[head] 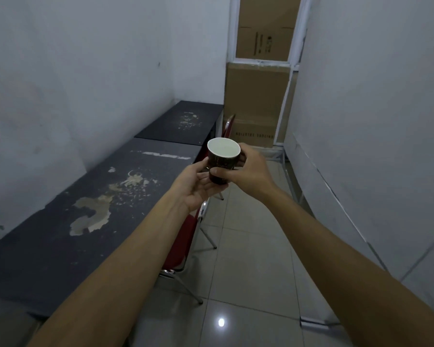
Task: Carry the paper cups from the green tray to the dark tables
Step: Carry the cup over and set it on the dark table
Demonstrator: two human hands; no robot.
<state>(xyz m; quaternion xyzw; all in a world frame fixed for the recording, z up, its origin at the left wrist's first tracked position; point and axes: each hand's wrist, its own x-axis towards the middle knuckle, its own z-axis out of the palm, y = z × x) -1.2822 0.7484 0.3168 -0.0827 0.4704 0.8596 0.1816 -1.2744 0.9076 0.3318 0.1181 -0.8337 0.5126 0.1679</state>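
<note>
Right hand (246,171) wraps the paper cup (222,161) from the side, thumb across its front; left hand (198,186) lies open beneath, fingers touching the base. Cup upright, in the air over the floor beside the near dark table (60,221). Risk: a hard squeeze could buckle the thin wall; patchy, peeling tabletop could leave it rocking. A red chair (186,236) crowds the table edge. Narrow white-walled room, cardboard boxes (256,96) stacked at the far end. Green tray not in view.
</note>
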